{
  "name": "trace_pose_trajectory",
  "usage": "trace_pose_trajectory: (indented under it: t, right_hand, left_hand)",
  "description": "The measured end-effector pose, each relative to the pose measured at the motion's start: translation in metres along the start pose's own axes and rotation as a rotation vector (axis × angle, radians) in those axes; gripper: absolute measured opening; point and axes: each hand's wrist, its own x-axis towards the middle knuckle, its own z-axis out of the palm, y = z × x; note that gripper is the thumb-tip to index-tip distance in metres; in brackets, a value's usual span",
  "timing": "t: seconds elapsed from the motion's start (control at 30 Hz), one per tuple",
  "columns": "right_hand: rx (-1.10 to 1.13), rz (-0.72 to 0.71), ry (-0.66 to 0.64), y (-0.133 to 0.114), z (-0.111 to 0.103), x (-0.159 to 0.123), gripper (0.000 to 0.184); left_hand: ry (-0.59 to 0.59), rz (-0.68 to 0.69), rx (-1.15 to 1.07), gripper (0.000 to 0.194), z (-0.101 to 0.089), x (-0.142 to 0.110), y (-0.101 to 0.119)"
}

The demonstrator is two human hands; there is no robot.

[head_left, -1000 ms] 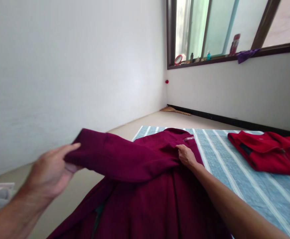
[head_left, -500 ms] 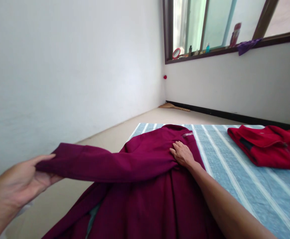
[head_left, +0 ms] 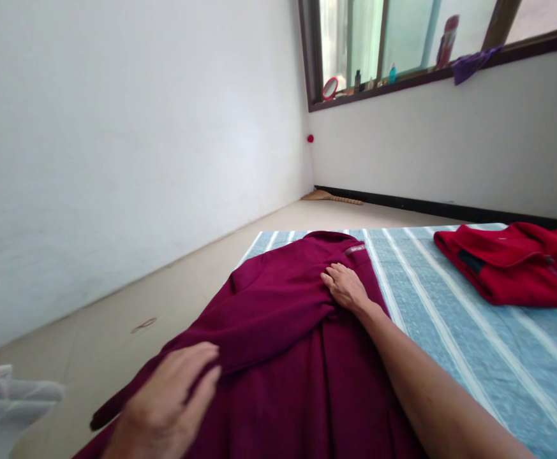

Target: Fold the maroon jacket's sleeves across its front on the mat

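A maroon jacket (head_left: 278, 382) lies spread along the edge of a striped blue bedsheet (head_left: 431, 299), with a small lettered strip near its top. One sleeve (head_left: 263, 319) is laid over the jacket's body and slants down toward my left hand (head_left: 168, 395). That hand is slightly blurred, its fingers stretched out and thumb apart, over the lower sleeve; whether it presses on the cloth is hard to see. My right hand (head_left: 348, 287) rests flat on the upper part of the jacket, fingers extended, where the cloth is gathered in creases.
A folded red jacket (head_left: 522, 264) sits on the sheet at right. Beyond the bed are a straw broom (head_left: 333, 197) on the floor and a windowsill (head_left: 383, 86) with bottles, a round mirror and a purple cloth. Pale checked fabric (head_left: 14, 408) shows at lower left.
My left hand has let go of the sleeve's end and moved right, over the jacket. The raised sleeve now lies down across it. My right hand stays in place on the cloth.
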Motion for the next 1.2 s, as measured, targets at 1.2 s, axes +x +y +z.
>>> trace_pose_trajectory:
  t: [1.2]
  right_hand:
    - [0.085,0.008,0.046,-0.002,-0.012,0.001,0.043]
  left_hand:
    - [-0.165,0.297,0.238,0.016,0.126,0.091,0.106]
